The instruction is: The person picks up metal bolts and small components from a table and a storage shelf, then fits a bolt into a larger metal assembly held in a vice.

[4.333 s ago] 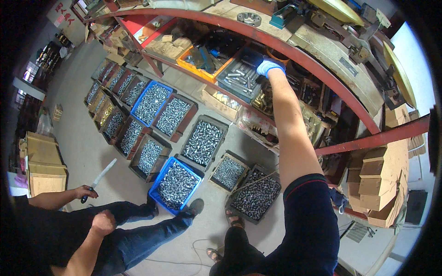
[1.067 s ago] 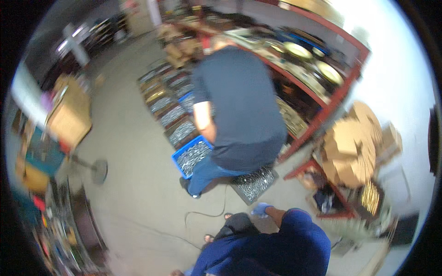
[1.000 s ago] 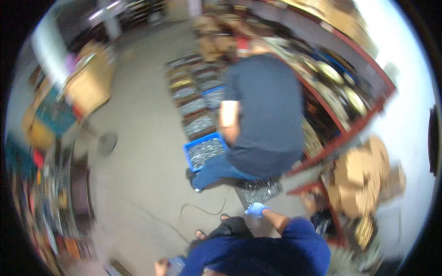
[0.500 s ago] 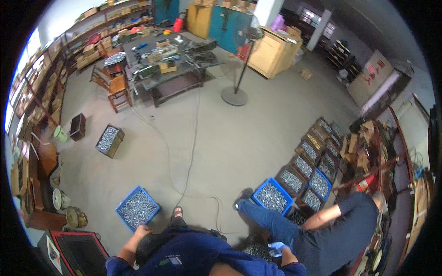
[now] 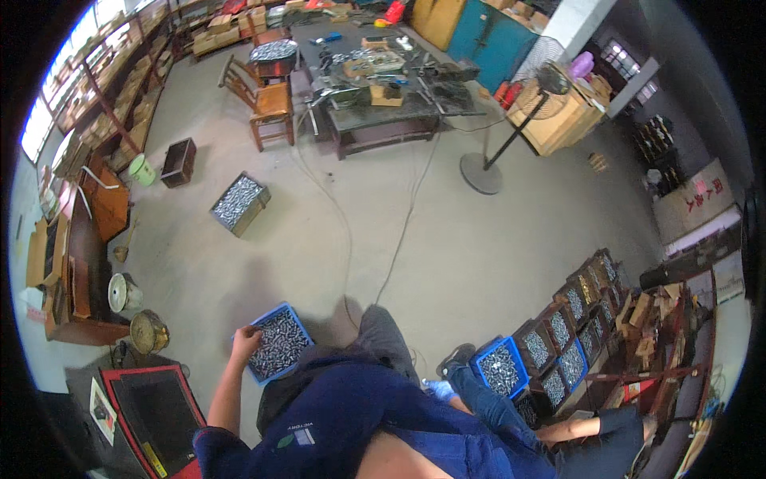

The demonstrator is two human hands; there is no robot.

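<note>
Curling closed over the rim of a blue bin point(image 5: 301, 322) at the frame's lower left, our left hand point(image 5: 247, 341) seems best kept firm and level lest the metal parts point(image 5: 281, 345) spill, while we cannot tell the grip of our gloved right hand point(image 5: 438, 389), lower centre.

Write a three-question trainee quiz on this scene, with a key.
1. The person's left hand is at the edge of: (a) a wooden chair, (b) a blue bin, (c) a standing fan.
2. True or false: in the picture, the green bucket is left of the dark open box.
3. Fill in: the right hand wears a light-blue ____.

Key: 1. b; 2. true; 3. glove.
</note>
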